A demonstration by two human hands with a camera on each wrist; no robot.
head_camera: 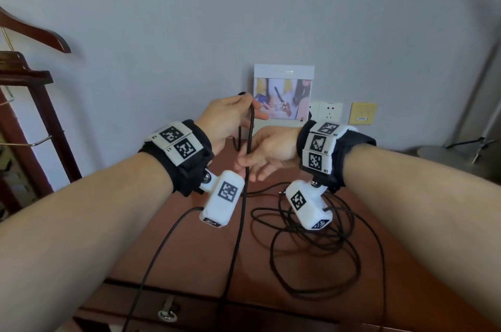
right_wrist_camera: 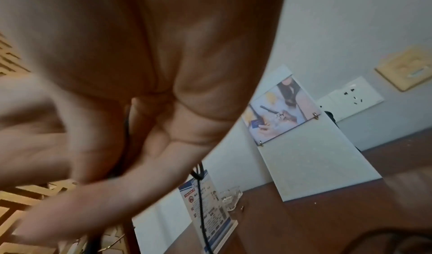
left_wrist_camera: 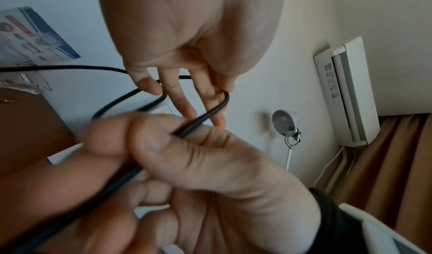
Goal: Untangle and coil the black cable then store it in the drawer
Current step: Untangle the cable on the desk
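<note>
Left hand point(head_camera: 226, 117) and right hand point(head_camera: 267, 151) both pinching near-vertical black cable point(head_camera: 248, 158), seemingly taut.

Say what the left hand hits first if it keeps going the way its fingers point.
Probably the standing photo card against the wall: the left hand, pinching the black cable, points toward it. Depth is unclear; nothing shows between them.
</note>
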